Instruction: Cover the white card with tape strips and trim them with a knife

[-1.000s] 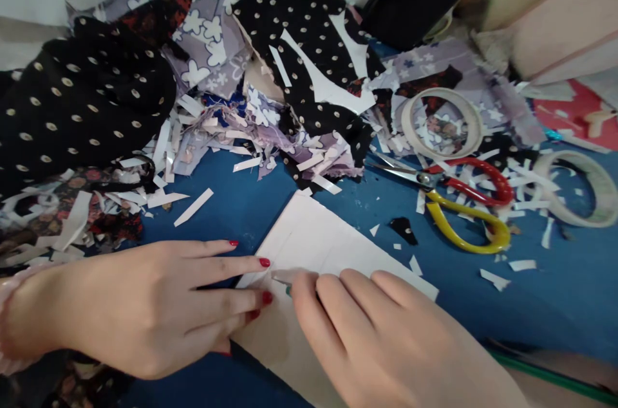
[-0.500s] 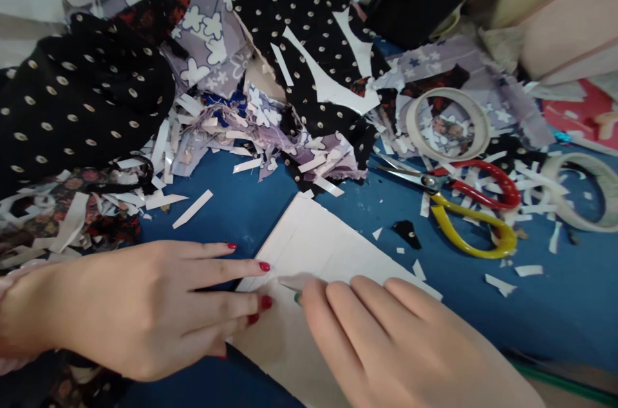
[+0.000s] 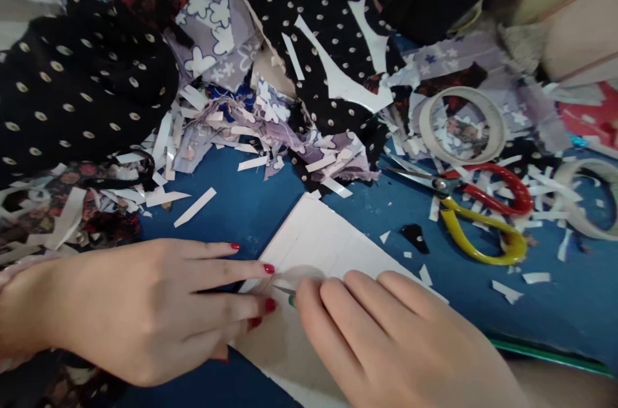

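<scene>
White, smooth card sheet [image 3: 318, 247] lies skewed at lower centre on the blue table [image 3: 251, 208], one corner pointing up-frame. I see the left hand [image 3: 145, 311] flat, fingers released, pressing the sheet's left edge. The right hand [image 3: 386, 337] has its fingers clenched on a slim green-tipped tool [image 3: 291, 297], mostly hidden, touching the sheet just right of the left fingertips. Red-and-yellow-handled steel scissors [image 3: 477, 215] lie well apart, right.
</scene>
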Motion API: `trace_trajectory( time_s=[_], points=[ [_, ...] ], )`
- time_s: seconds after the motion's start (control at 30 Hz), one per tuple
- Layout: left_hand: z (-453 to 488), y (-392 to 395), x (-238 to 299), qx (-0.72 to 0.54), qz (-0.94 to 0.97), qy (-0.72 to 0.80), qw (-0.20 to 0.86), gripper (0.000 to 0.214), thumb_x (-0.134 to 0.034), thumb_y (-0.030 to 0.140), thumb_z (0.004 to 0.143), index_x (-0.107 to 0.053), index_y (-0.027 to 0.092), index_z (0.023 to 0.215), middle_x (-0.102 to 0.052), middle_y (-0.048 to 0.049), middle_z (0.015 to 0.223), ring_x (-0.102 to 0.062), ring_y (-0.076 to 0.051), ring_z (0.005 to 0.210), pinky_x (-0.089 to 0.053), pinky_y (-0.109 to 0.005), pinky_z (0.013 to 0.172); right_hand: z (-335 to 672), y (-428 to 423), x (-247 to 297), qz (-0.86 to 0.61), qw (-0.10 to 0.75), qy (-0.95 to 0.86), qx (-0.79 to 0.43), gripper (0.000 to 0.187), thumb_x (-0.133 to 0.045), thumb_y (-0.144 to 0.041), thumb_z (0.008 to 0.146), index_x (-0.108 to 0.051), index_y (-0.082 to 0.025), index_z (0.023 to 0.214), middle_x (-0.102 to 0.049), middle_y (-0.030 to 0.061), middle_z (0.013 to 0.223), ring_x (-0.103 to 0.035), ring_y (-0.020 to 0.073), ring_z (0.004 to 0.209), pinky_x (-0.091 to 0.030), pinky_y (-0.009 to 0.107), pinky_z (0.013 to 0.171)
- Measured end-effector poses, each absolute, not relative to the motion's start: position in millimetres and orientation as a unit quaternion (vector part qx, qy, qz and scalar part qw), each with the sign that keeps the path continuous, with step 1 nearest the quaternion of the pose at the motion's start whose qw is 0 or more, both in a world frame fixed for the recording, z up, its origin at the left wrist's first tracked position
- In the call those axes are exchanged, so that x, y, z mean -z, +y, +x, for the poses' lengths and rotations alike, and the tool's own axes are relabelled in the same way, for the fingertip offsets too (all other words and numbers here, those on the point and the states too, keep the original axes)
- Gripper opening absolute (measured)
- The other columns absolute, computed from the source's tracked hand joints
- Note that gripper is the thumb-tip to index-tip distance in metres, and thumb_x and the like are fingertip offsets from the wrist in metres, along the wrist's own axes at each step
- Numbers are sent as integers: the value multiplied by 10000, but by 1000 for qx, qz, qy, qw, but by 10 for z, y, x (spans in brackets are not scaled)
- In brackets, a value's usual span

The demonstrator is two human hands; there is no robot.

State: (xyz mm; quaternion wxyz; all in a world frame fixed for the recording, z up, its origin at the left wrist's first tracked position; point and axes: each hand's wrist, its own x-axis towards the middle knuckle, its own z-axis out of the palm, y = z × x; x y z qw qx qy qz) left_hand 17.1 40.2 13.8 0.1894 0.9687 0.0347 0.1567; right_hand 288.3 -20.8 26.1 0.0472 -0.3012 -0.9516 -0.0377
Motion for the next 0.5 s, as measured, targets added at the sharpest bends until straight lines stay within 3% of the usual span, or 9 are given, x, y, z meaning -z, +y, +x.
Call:
trace_trajectory(
  time_s=[0.5],
  points=[
    [172, 370, -133, -166, 969, 49, 176, 333, -503, 191, 1129, -823, 194, 1035, -822, 22, 1229, -719, -217, 1270, -594, -400, 1155, 2903, -103, -316, -269, 26, -962, 32, 308, -417, -112, 1054, -722, -158, 1067, -622, 16, 693, -500, 190, 647, -311, 379, 632]
  ],
)
